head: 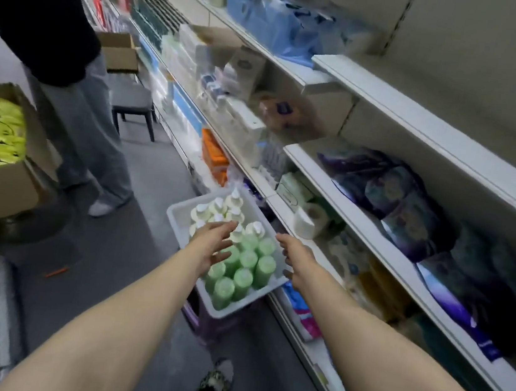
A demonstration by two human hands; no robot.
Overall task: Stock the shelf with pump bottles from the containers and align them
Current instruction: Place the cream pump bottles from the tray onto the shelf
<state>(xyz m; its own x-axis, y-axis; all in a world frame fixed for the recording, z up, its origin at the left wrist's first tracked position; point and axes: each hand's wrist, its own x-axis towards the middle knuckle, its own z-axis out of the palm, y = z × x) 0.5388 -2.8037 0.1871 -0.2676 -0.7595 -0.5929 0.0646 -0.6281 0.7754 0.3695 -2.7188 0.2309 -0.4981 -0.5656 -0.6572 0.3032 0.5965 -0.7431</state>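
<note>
both hands, left hand point(214, 242) and right hand point(295, 262), fingers spread, empty, over the tray point(182, 215); grip green pump bottles point(248, 259) by the body.

Two bare forearms are extended forward and downward, roughly parallel, sleeves absent from view. Left hand point(214, 244): held palm inward, fingers straight and slightly spread, nothing gripped. Right hand point(296, 261): held palm inward toward the left, fingers loosely extended, nothing gripped. The hands are kept apart.
</note>
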